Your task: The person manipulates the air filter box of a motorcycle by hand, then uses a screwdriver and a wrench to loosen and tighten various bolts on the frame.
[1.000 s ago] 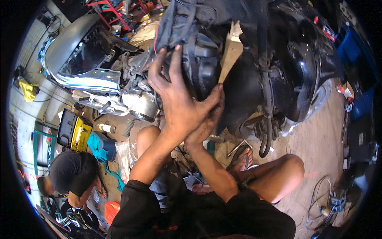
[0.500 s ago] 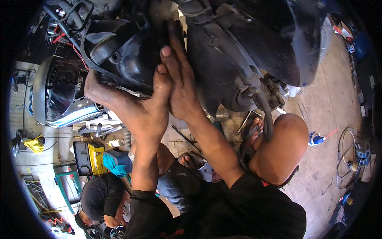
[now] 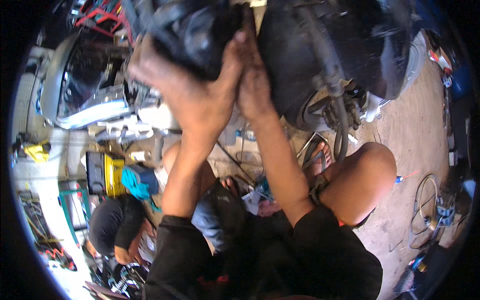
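Observation:
My two hands are raised side by side, blurred by motion, against a black plastic motorcycle part (image 3: 192,42) with a rounded bulge. My left hand (image 3: 202,97) straddles its lower end, the thumb on the right and the fingers bent round the left side, tips hidden behind it. Close beside that thumb, my right hand (image 3: 255,87) holds the part's right edge. Its fingers point upward, nearly straight and together, into the narrow gap before a large black panel (image 3: 287,55). Their tips are smeared.
A dangling black hose (image 3: 342,135) hangs near my bent right knee (image 3: 362,180). At left lie a detached motorcycle body shell (image 3: 52,87), a yellow-and-black toolbox (image 3: 116,172) and a turquoise cloth (image 3: 136,182). Another person (image 3: 117,225) crouches at lower left. A coiled cable (image 3: 417,215) lies at right.
Both hands have shifted up and to the right in the picture, with the black part between them. My whole view has shifted too, so the surroundings sit differently.

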A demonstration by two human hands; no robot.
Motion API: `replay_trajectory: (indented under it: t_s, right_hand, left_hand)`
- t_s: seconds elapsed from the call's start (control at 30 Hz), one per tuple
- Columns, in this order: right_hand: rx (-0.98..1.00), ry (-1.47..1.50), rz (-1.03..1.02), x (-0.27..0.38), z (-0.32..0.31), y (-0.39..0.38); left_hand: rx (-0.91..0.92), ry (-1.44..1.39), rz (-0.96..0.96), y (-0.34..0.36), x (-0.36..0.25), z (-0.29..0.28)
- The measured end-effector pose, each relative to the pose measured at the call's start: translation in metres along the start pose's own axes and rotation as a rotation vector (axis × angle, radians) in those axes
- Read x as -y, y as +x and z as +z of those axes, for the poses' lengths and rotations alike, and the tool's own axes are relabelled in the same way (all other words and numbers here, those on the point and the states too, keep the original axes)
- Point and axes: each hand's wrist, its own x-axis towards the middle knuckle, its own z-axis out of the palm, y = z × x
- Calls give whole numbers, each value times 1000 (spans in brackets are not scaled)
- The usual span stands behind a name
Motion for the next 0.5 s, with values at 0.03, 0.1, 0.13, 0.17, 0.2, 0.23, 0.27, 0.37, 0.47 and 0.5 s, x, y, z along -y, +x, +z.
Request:
replay_trajectory:
  t_s: [0.03,0.1,0.13,0.17,0.2,0.23,0.27,0.37,0.47,0.5]
  right_hand:
    - [-3,3,-16,4,3,-2]
    - [0,-12,-23,4,2,-11]
    - [-1,-29,-26,7,0,-14]
    - [2,-39,-23,8,1,-18]
    - [6,-51,-17,10,1,-21]
    - [10,-60,-18,17,-1,-24]
    - [24,-38,-2,24,2,-28]
    - [89,-15,62,51,1,-42]
    - [277,-248,35,69,-10,-55]
    - [312,-399,-16,82,-14,-57]
  left_hand:
    - [-4,9,8,4,0,-1]
    - [23,32,-21,-1,-5,-5]
    - [18,107,26,-2,-10,-2]
    - [6,52,15,-4,-9,-2]
    - [-22,6,45,-8,-4,1]
    - [-56,-48,84,-9,-1,4]
    - [-80,-77,130,-11,6,1]
    - [-161,-162,299,-18,27,-2]
    - [-23,-446,31,-58,42,-29]
    - [-1,-526,-64,-70,42,-39]
